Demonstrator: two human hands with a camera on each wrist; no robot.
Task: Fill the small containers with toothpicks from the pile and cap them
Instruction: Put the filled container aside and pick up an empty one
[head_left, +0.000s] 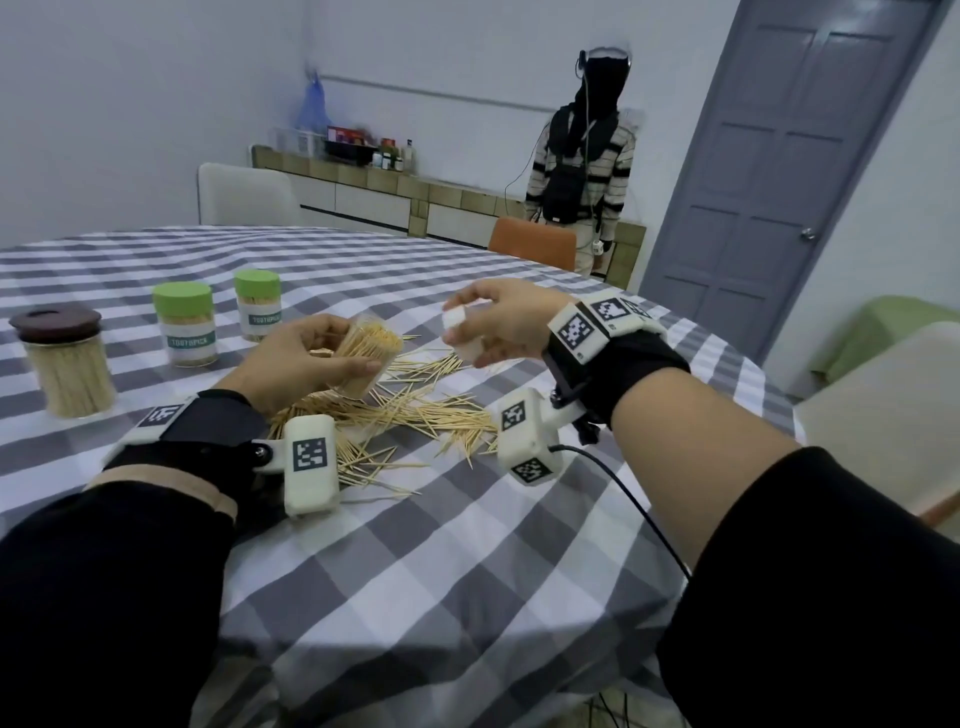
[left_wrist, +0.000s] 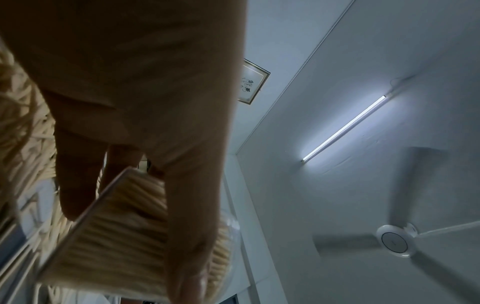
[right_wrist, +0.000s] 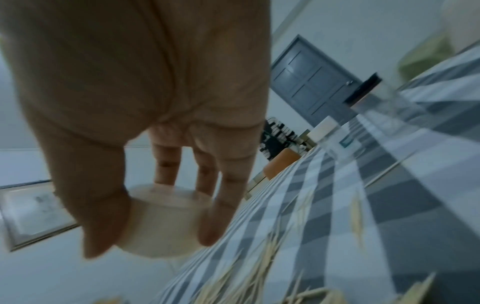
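Observation:
My left hand grips a clear small container packed with toothpicks, tilted with its open mouth toward the right, above the loose toothpick pile on the checked tablecloth. In the left wrist view the same container shows under my fingers. My right hand holds a white cap in the air just right of the container's mouth, a short gap between them. The right wrist view shows the cap pinched between thumb and fingers.
Two green-capped toothpick containers and a larger jar with a brown lid stand at the left of the table. A person stands beyond the far edge near a grey door. An orange chair is behind.

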